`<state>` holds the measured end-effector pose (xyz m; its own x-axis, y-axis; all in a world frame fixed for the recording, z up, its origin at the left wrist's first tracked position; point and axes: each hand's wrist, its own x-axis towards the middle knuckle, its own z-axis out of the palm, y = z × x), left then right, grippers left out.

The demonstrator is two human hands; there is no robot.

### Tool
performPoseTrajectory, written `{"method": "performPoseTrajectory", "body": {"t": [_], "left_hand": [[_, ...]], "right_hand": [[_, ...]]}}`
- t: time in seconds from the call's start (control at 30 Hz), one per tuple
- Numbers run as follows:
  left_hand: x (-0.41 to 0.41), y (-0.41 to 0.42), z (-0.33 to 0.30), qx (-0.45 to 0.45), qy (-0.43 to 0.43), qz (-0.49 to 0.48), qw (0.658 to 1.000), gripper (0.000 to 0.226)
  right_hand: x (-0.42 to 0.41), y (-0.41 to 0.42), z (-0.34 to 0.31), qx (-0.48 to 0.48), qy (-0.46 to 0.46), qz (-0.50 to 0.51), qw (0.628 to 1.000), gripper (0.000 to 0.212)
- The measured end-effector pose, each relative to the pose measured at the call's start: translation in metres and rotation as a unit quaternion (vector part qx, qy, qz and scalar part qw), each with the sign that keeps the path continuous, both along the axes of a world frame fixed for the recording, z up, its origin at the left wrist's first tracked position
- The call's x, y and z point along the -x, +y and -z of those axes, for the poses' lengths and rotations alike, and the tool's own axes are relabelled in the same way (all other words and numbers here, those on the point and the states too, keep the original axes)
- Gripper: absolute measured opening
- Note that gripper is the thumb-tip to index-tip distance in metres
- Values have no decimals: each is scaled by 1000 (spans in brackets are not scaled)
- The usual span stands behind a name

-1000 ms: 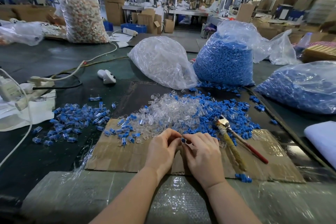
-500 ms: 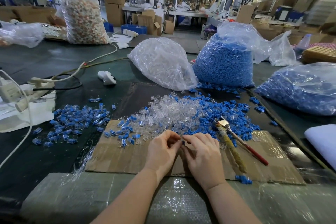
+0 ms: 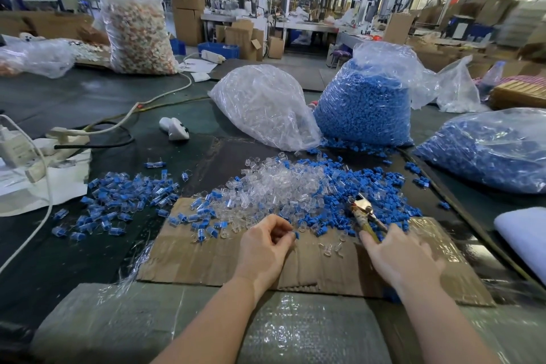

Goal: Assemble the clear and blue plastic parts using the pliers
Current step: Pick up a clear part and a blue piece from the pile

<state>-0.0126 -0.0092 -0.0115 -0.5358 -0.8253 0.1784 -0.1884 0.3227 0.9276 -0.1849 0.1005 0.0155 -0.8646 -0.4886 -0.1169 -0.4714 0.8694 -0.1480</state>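
2 pliers point(image 3: 362, 211) handles under right hand point(image 3: 399, 257).

Left hand point(image 3: 263, 248) curled; right hand point(image 3: 400, 257) spread flat.

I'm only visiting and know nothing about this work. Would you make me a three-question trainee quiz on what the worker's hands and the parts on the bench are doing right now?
1. True or false: the left hand pinches a small blue plastic part.
2. What does the right hand reach onto?
A. the worn yellow-handled metal pliers
B. the white power strip
C. the tall bag of blue parts
3. Fill in: the loose mixed pile of clear and blue pieces spills onto a flat sheet of brown ____.

Key: 1 true; 2 A; 3 cardboard.
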Motion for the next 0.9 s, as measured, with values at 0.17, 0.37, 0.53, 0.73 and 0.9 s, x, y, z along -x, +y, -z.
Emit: {"method": "performPoseTrajectory", "body": {"t": [0.17,0.37,0.53,0.73,0.9], "left_hand": [[1,-1,0,-10,-1,-12,1000,19],[1,-1,0,-18,-2,-19,1000,17],[2,-4,-1,-30,6,-34,999,16],[3,-10,-11,-145,66,-30,987,9],[2,-16,-22,-200,103,-36,974,8]], "right_hand": [[2,-1,-9,19,-48,-11,999,42],[-6,-4,-6,0,-10,-2,1000,43],[-9,-4,-12,53,41,-14,998,30],[-30,-5,-30,135,-33,-141,980,20],[-55,-8,-39,180,-249,-201,930,19]]}}
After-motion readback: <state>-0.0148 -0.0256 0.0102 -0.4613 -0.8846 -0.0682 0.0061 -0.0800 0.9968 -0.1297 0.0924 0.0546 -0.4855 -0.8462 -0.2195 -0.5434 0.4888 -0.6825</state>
